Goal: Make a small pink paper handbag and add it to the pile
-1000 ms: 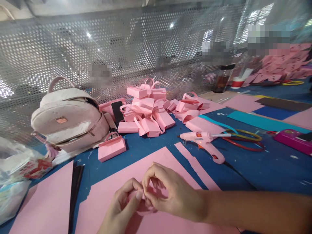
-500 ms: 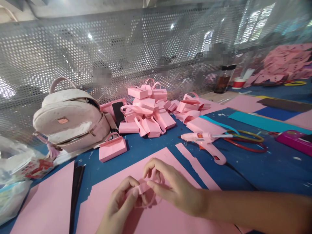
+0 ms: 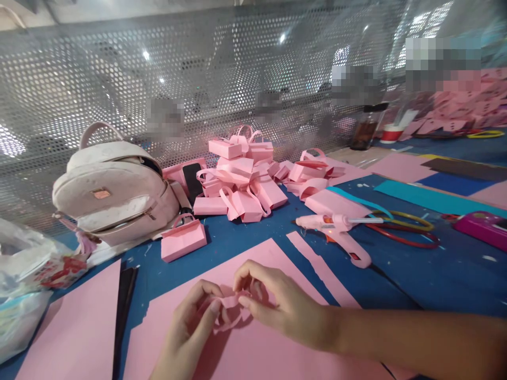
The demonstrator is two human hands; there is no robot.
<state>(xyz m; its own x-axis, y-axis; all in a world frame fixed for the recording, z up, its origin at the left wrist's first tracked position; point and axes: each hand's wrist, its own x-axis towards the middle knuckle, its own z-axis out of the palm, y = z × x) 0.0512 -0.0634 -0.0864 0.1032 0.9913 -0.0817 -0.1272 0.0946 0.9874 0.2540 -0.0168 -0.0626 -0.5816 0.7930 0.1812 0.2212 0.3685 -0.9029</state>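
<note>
The left hand (image 3: 190,323) pinches a curled pink strip (image 3: 228,302) between thumb and forefinger, and the right hand (image 3: 283,303) nips its other side with its thumb and a bent forefinger. A second ago the fingertips of both hands met; now they stand slightly apart, with a short stretch of the strip showing between them and a loop hanging below. The strip is over the large pink sheets (image 3: 166,343) on the near part of the blue tabletop (image 3: 241,232). Just beyond the sheets' right edge lie a torn pink paper piece (image 3: 312,259) and, farther right, a pink glue gun (image 3: 335,227), both in the same places as before. A small pink paper bag (image 3: 184,240) sits past the sheets' far edge. Toward the tabletop's far edge, the heap of pink paper bags (image 3: 240,177) is unchanged, with a pale backpack (image 3: 113,190) to its left.
</note>
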